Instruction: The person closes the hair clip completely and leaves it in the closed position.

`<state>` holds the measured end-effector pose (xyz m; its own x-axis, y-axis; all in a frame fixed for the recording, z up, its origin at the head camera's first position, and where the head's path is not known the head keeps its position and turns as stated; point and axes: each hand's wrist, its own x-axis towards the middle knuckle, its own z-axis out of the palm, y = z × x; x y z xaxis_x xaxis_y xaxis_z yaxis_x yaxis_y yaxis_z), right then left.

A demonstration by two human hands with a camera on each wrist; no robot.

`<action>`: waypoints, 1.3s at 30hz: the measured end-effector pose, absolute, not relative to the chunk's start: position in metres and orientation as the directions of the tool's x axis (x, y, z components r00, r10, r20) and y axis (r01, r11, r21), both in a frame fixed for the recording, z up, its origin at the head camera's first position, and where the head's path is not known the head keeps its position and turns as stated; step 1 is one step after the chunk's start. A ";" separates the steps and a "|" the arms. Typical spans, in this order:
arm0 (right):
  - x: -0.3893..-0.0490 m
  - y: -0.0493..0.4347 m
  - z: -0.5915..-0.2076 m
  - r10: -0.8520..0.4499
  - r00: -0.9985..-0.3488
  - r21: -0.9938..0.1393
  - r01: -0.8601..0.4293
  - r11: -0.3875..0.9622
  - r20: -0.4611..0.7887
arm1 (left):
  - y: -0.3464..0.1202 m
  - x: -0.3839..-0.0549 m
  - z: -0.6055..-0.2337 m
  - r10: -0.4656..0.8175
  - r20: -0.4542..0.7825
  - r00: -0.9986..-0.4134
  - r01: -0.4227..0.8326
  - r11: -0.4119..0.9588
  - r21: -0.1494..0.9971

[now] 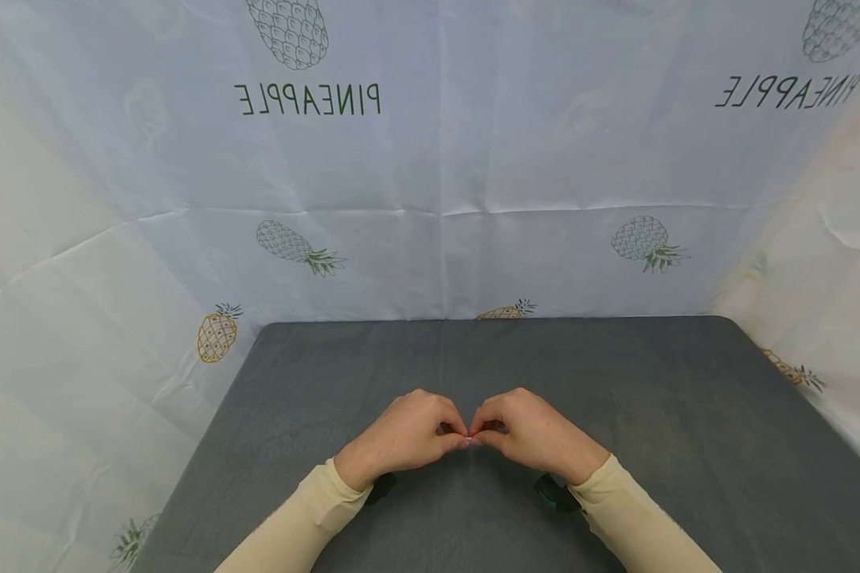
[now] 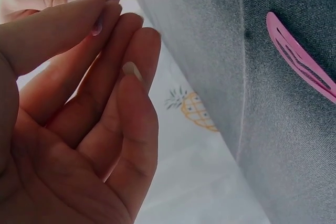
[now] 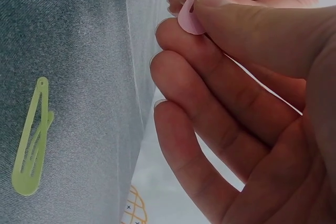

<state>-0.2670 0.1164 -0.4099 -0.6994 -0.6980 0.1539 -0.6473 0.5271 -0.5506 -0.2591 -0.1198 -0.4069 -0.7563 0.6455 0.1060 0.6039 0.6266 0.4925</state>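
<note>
A small pink snap hair clip (image 3: 191,20) is held between both hands, mostly covered by fingertips. My left hand (image 1: 416,430) pinches one end between thumb and index finger, the other fingers loosely bent. From the opposite side my right hand (image 1: 533,430) pinches the clip the same way, its rounded end showing beyond the thumb in the right wrist view. The fingertips of both hands meet over the middle of the table. A second pink hair clip (image 2: 296,56) lies on the dark cloth in the left wrist view. In the right wrist view lies a green hair clip (image 3: 31,140), its inner tongue sticking out sideways.
A dark grey cloth-covered table (image 1: 315,366) spreads under the hands, with rounded far corners. White curtains (image 1: 530,159) printed with pineapples hang behind it and along both sides. Neither loose clip shows in the head view.
</note>
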 end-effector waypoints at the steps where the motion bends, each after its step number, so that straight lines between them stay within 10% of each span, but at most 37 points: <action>1: -0.267 0.116 -0.410 -0.699 -0.699 -0.551 -0.646 0.528 0.151 | -0.120 -0.259 -0.407 0.642 0.107 -0.759 0.600 0.627 0.496; 39: -0.272 0.153 -0.426 -0.610 -0.791 -0.500 -0.547 0.671 0.046 | -0.108 -0.259 -0.442 0.572 0.056 -0.818 0.540 0.732 0.415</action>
